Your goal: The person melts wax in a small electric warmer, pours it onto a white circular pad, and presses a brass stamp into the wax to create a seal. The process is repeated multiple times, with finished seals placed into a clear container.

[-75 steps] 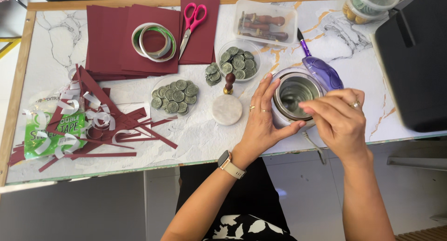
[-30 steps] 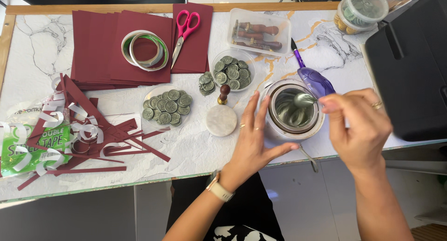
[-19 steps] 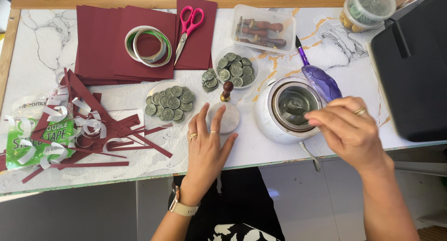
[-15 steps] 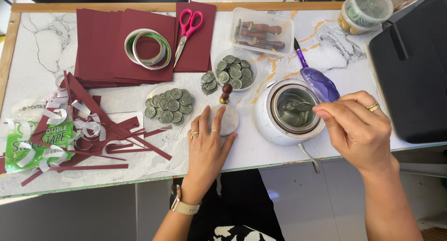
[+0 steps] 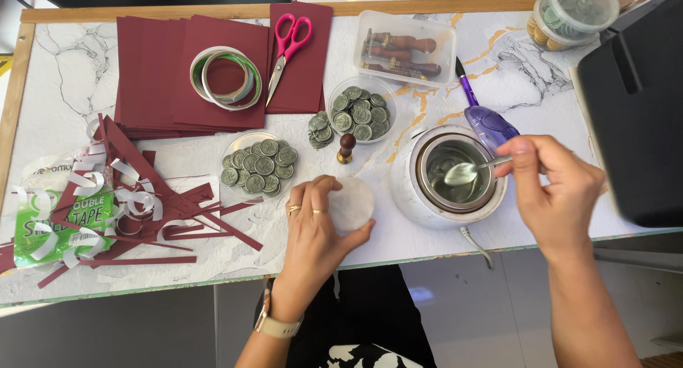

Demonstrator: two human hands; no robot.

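You are spooning at the melting pot [image 5: 455, 177].
Your right hand [image 5: 553, 190] is keeping its grip closed on the spoon [image 5: 473, 169], bowl just left inside the pot; your left hand [image 5: 316, 229] is gripping the white disc [image 5: 353, 203] on the surface [image 5: 57, 91].

A white marbled table [image 5: 64, 62] carries a white melting pot [image 5: 455, 176]. Left of the pot lie a round white pad [image 5: 353, 203], green seals [image 5: 260, 167] and maroon scraps [image 5: 135, 197]; beyond it, maroon sheets [image 5: 163, 76] with scissors [image 5: 288, 44].
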